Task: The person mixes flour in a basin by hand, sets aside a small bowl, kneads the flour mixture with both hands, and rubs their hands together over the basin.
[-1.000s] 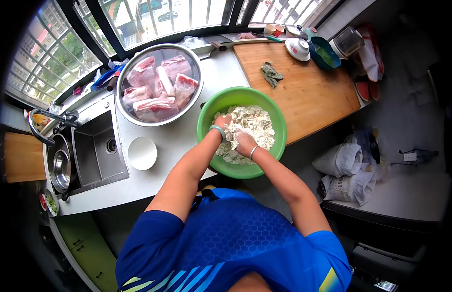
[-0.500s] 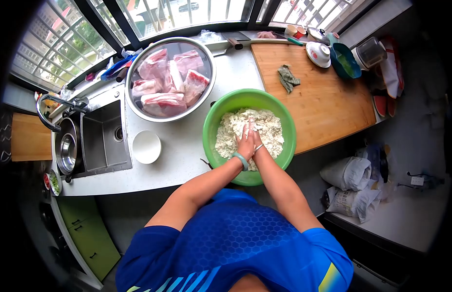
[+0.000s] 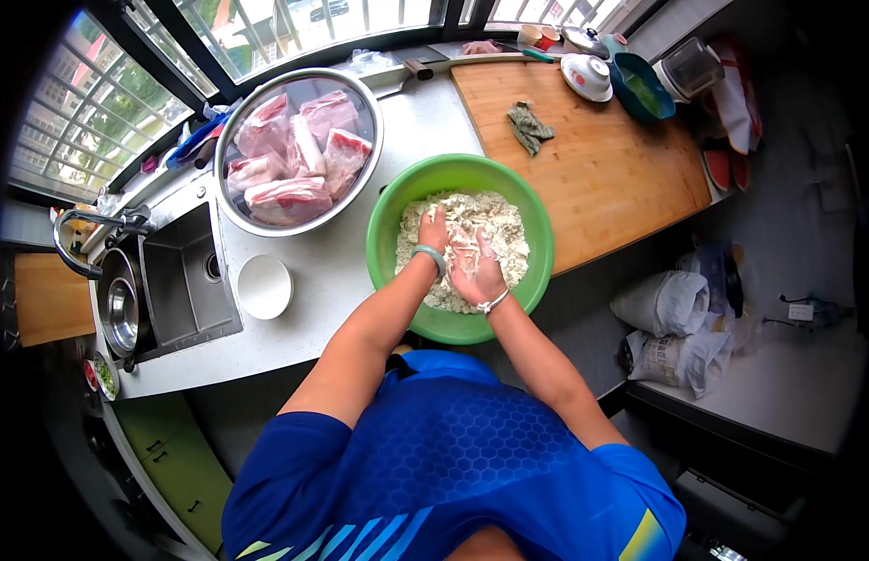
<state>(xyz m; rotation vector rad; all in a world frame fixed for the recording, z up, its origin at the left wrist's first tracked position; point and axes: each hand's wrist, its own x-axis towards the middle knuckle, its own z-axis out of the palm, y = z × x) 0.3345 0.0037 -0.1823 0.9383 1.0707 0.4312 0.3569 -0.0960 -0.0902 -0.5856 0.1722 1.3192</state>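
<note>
A green basin [image 3: 539,285] on the counter holds a crumbly, pale flour mixture [image 3: 495,220]. Both of my hands are inside it. My left hand [image 3: 434,232], with a pale green bangle at its wrist, rests on the left part of the mixture, fingers stretched forward and their tips partly hidden. My right hand [image 3: 479,271] is turned palm up just beside it, with fingers apart and bits of wet flour stuck to the palm. A white bracelet circles that wrist. The hands are slightly apart from each other.
Left of the basin stand a white bowl [image 3: 265,287] and a large metal bowl [image 3: 378,168] of raw meat slabs [image 3: 289,201]. Further left is the sink [image 3: 187,280]. A wooden board [image 3: 593,187] with a crumpled cloth [image 3: 528,128] lies to the right.
My hands were pressed together over the mixture; now they have separated, and the right one has turned palm up. The whole view has shifted slightly.
</note>
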